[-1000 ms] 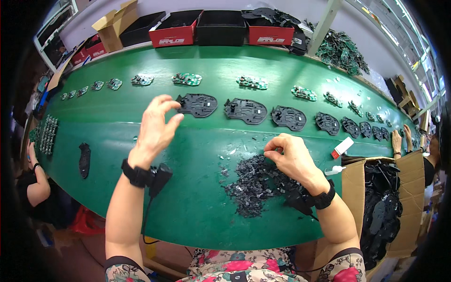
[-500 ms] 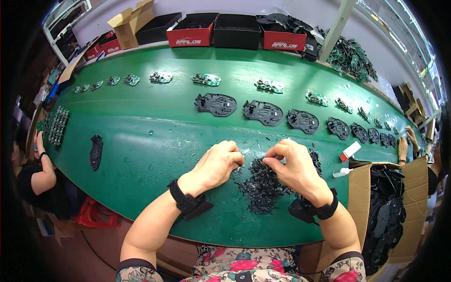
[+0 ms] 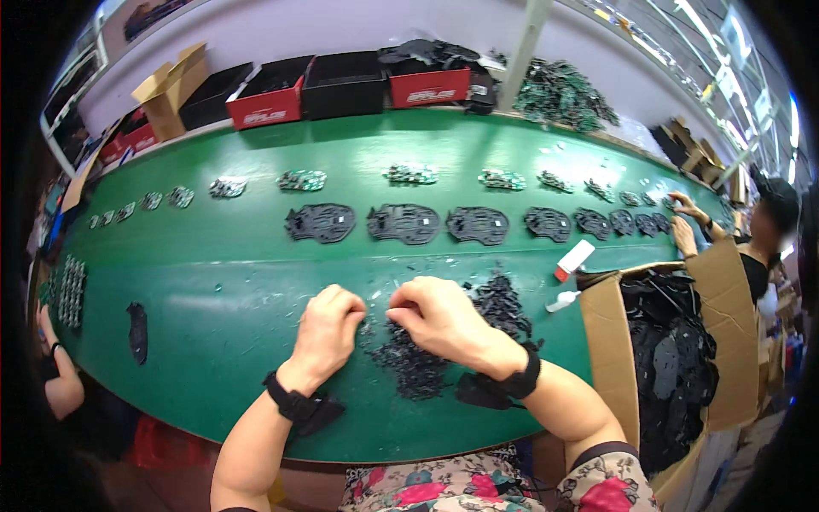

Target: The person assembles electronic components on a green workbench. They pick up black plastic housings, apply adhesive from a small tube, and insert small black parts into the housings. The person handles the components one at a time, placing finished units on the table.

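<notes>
My left hand [image 3: 328,328] is closed in a pinch just above the green bench, left of a heap of small black plastic pieces [image 3: 414,367]. Facing it, my right hand [image 3: 439,320] pinches with thumb and forefinger over the heap's far side. Only a small gap separates the fingertips of the two hands. Whatever either one holds is too small or hidden to make out. A second pile of black pieces [image 3: 503,307] lies beyond my right hand, partly covered by it. Each wrist wears a black strap with a dark block attached.
Black mouse-shaped plastic bases [image 3: 403,224] line the green bench [image 3: 230,367], with green circuit boards [image 3: 411,174] behind. At right stand an open carton [image 3: 610,350] of black parts, a small white bottle [image 3: 563,300] and a red-white box [image 3: 573,260]. Co-workers' hands [image 3: 685,230] show at both sides.
The view has swung to the right, so the bench and its contents appear farther left. My fingertips are a little closer together, both hands still pinched.
</notes>
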